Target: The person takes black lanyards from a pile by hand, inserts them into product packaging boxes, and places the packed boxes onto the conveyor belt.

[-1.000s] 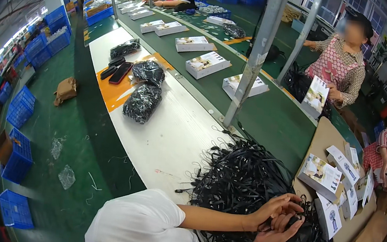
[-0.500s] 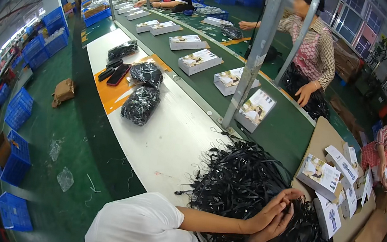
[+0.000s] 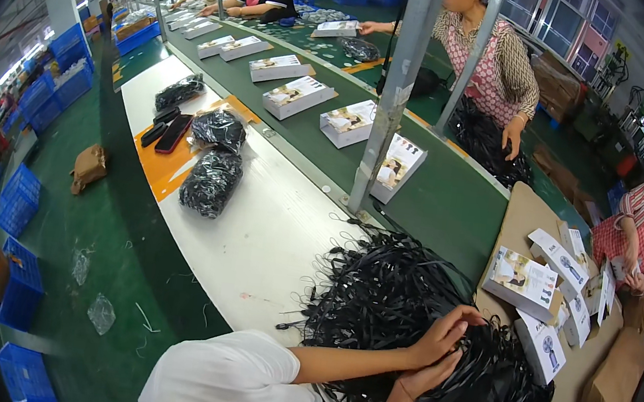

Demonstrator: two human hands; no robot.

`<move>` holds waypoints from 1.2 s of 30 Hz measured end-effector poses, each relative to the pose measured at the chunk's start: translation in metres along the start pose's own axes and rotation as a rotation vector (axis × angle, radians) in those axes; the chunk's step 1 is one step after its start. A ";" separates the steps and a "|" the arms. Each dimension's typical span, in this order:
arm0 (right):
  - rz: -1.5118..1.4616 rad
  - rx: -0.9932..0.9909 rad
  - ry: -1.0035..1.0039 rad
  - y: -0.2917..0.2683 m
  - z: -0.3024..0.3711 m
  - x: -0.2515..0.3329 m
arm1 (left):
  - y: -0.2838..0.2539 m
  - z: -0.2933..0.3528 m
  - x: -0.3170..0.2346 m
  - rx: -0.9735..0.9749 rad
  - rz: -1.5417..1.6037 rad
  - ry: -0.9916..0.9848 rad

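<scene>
A big tangled heap of black wrist lanyards with thin cord loops lies in front of me on the white table. Over its right part my left hand is raised, its fingers stretched out and slightly bent. My right hand is close beneath it, palm turned toward the left one, fingers extended and partly overlapped. No lanyard shows clearly in either hand. To the right of the heap, printed white boxes lie in a pile on a cardboard sheet.
A green conveyor belt carries a row of white boxes past a metal post. Bagged black lanyards and a phone sit on the table. Co-workers stand across the belt; blue crates line the left floor.
My hands have come slightly apart and moved a little left; the left fingers have straightened. The whole view has shifted slightly. Across the belt, a co-worker's outstretched hand has reached a white box.
</scene>
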State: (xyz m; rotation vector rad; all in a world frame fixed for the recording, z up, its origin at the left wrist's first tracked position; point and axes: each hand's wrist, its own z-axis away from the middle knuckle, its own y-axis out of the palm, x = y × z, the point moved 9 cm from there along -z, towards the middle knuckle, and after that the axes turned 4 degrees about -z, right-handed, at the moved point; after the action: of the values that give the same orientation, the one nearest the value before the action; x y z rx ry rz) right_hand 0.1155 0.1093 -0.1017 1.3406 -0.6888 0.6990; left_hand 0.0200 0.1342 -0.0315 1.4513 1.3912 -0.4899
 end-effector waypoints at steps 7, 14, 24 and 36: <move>-0.285 0.069 0.142 -0.004 -0.051 0.022 | -0.028 0.003 0.073 0.016 0.233 -0.309; -0.450 0.055 0.305 -0.042 -0.065 -0.007 | -0.017 0.017 0.092 0.075 0.264 -0.518; -0.246 -0.003 0.283 -0.019 -0.048 -0.006 | -0.009 0.017 0.085 0.207 0.229 -0.546; 0.051 0.665 -0.390 0.119 0.005 0.213 | -0.008 0.016 0.087 0.227 0.155 -0.575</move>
State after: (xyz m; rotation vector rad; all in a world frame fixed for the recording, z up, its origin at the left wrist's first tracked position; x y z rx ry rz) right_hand 0.1535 0.1277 0.1388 2.1139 -0.8383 0.7469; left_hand 0.0403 0.1611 -0.1133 1.4301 0.7799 -0.9039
